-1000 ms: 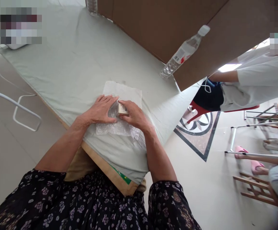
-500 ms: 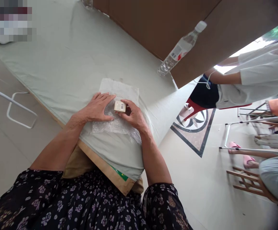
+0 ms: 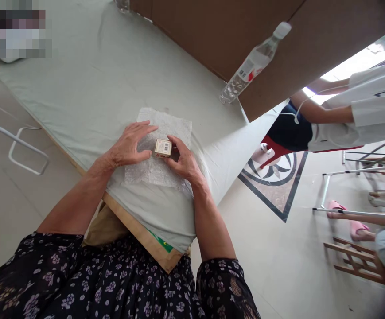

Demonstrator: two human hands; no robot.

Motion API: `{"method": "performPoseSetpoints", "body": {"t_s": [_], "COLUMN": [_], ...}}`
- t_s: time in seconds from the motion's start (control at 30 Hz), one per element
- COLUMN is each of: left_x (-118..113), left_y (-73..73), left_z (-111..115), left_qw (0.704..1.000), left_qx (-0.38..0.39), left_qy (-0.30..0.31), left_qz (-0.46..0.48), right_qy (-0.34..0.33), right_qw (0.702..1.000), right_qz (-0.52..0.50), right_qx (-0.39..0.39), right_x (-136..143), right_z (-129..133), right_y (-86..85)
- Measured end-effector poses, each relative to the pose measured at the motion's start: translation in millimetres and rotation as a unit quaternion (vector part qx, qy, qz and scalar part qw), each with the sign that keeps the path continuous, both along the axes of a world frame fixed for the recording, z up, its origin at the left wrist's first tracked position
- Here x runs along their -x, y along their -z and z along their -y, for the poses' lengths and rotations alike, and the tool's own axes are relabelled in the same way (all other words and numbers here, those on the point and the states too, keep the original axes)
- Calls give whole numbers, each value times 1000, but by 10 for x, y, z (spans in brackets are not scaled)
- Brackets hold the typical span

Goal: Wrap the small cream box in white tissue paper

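Note:
A small cream cardboard box (image 3: 163, 148) with a barcode label on top is over a sheet of bubble wrap (image 3: 145, 173). My right hand (image 3: 184, 161) has it pinched at its right side between thumb and forefinger, the other fingers curled and partly hidden. To the left of the box, my left hand (image 3: 129, 144) hovers with thumb and fingers spread apart. Its thumb tip comes close to the box's left side; whether it touches is unclear.
A pale green cloth covers the table (image 3: 79, 88), whose wooden corner (image 3: 165, 261) points toward me. Beyond stand a clear plastic bottle (image 3: 252, 66) and a large brown cardboard box (image 3: 192, 35). At right are a seated person (image 3: 338, 110) and a wooden stool (image 3: 355, 261).
My left hand has opened wider and drawn slightly left, its fingers lifting off the bubble wrap. The small box and my right hand have shifted slightly left. The view has moved a little.

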State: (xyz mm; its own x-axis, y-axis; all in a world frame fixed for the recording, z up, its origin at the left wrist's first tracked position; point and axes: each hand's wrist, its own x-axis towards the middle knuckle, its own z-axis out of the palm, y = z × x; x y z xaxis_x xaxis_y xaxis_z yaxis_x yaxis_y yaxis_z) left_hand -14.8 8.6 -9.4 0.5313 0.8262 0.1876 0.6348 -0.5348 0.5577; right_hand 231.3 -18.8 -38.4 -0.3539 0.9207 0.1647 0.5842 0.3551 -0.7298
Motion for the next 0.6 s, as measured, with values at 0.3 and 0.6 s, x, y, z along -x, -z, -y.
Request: {"method": "performPoseSetpoints", "body": {"t_s": [0.3,0.6], "left_x": [-116,-122], "left_y": [18,-34], "left_z": [36,30], "left_qw": [999,998], "left_qx": [12,21], "left_qy": [6,4], "left_qz": [34,52], "right_qy": [-3,-58], "right_qw": [1000,987], "right_qz": [0,130], "right_qx": [-11,-80], "right_x": [1,-6], "right_z": [-26,792], "right_y": [-26,-481]}}
